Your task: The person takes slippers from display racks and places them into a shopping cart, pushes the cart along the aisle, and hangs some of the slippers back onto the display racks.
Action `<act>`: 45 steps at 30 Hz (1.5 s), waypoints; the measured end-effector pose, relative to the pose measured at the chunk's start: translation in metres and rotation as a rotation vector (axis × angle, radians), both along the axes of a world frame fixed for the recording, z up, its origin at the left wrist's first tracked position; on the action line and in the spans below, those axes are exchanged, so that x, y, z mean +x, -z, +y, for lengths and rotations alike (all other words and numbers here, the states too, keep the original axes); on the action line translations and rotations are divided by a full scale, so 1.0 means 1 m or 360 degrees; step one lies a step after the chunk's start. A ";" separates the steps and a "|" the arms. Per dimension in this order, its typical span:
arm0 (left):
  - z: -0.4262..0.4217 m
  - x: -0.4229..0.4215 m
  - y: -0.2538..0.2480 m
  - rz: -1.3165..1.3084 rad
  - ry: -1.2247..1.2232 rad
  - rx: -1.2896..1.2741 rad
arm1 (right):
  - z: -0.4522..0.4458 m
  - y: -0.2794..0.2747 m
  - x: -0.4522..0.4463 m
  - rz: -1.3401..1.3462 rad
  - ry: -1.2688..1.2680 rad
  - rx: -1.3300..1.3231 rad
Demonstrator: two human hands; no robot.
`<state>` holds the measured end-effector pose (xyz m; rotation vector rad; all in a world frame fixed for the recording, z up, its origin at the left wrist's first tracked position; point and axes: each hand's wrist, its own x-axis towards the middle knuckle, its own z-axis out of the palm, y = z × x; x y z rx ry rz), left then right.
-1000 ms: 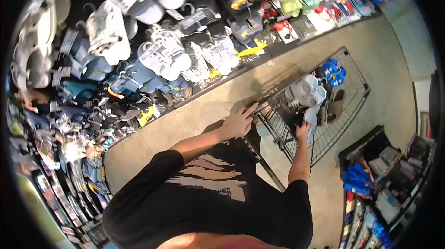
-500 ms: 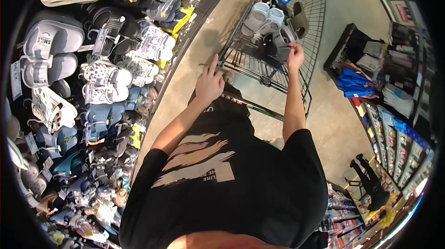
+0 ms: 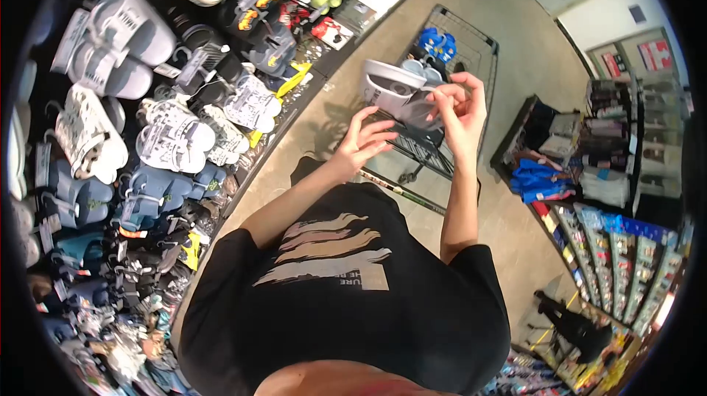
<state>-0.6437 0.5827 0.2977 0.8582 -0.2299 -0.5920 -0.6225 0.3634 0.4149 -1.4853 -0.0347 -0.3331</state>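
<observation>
My right hand (image 3: 461, 112) is closed in a pinch at the right side of a pair of grey slides (image 3: 398, 91), lifted above the shopping cart (image 3: 471, 31). The slides hang tilted, with dark lettering on the strap; what exactly the fingertips pinch is too small to make out. My left hand (image 3: 362, 147) is open, its fingers spread just below and left of the slides, holding nothing. Behind the slides, blue clogs (image 3: 438, 44) and light blue footwear (image 3: 418, 69) lie in the cart, partly hidden.
A shelf of hanging slides and clogs (image 3: 173, 137) runs along my left side. To the right stand a dark display bin with blue items (image 3: 541, 179) and racks of small goods (image 3: 622, 256). Another person in dark clothes (image 3: 578, 326) is at the lower right.
My right hand has lifted the grey slides out of the cart and brought them closer. My left hand has moved right and down, towards the slides. The view has shifted.
</observation>
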 end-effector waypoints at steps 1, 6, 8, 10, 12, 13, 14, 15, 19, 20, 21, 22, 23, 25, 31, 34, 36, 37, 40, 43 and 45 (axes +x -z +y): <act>0.003 -0.003 -0.007 0.0171 -0.0039 -0.0101 | 0.010 -0.001 0.001 -0.0002 -0.0082 0.0120; 0.061 -0.008 0.012 0.0540 -0.0419 -0.0262 | 0.073 0.012 -0.007 0.0182 -0.0325 0.0336; 0.093 -0.007 0.024 0.0657 -0.0517 -0.0388 | 0.095 0.019 -0.008 0.0101 -0.0439 0.0414; 0.115 -0.014 0.021 0.0788 -0.0533 -0.0548 | 0.116 0.020 -0.010 0.0132 -0.0544 0.0459; 0.122 -0.027 0.013 0.0506 -0.0345 -0.0379 | 0.128 0.022 -0.010 0.0135 -0.0661 0.0431; 0.128 -0.030 0.025 0.0420 -0.0302 -0.0368 | 0.131 0.021 -0.011 0.0172 -0.0727 0.0392; 0.131 -0.032 0.025 0.0422 -0.0300 -0.0367 | 0.135 0.022 -0.010 0.0152 -0.0760 0.0357; 0.133 -0.034 0.025 0.0508 -0.0301 -0.0432 | 0.139 0.020 -0.009 0.0146 -0.0710 0.0184; 0.130 -0.024 0.000 0.0639 -0.0657 -0.0445 | 0.148 0.000 -0.015 -0.0343 -0.0392 -0.0627; 0.133 -0.018 -0.015 0.0667 -0.0737 -0.0437 | 0.145 0.000 -0.016 -0.0365 -0.0326 -0.0707; 0.142 -0.010 -0.027 0.0689 -0.0821 -0.0431 | 0.140 0.005 -0.015 -0.0381 -0.0272 -0.0749; 0.157 0.000 -0.023 0.0684 -0.0823 -0.0434 | 0.134 0.014 -0.014 -0.0398 -0.0219 -0.0789; 0.177 0.011 -0.013 0.0451 -0.0841 -0.0440 | 0.124 0.022 -0.013 -0.0286 -0.0241 -0.0833; 0.205 0.029 -0.019 0.0206 -0.1031 -0.0467 | 0.109 0.045 -0.017 -0.0047 -0.0198 -0.0927; 0.256 0.084 -0.119 -0.0142 -0.1518 -0.0809 | 0.073 0.192 -0.067 0.0431 -0.0155 -0.1159; 0.272 0.108 -0.148 -0.0172 -0.1649 -0.1000 | 0.063 0.234 -0.100 0.0390 -0.0104 -0.1313; 0.274 0.117 -0.168 -0.0208 -0.1708 -0.0983 | 0.069 0.234 -0.102 0.0367 -0.0109 -0.1368; 0.277 0.119 -0.175 -0.0218 -0.1763 -0.0981 | 0.068 0.234 -0.103 0.0475 -0.0109 -0.1425; 0.289 0.130 -0.181 -0.0211 -0.1677 -0.1154 | 0.070 0.238 -0.100 0.0565 -0.0083 -0.1495; 0.294 0.132 -0.182 -0.0235 -0.1684 -0.1171 | 0.068 0.240 -0.098 0.0642 -0.0070 -0.1420; 0.298 0.130 -0.179 -0.0239 -0.1629 -0.1227 | 0.069 0.233 -0.098 0.0730 -0.0097 -0.1253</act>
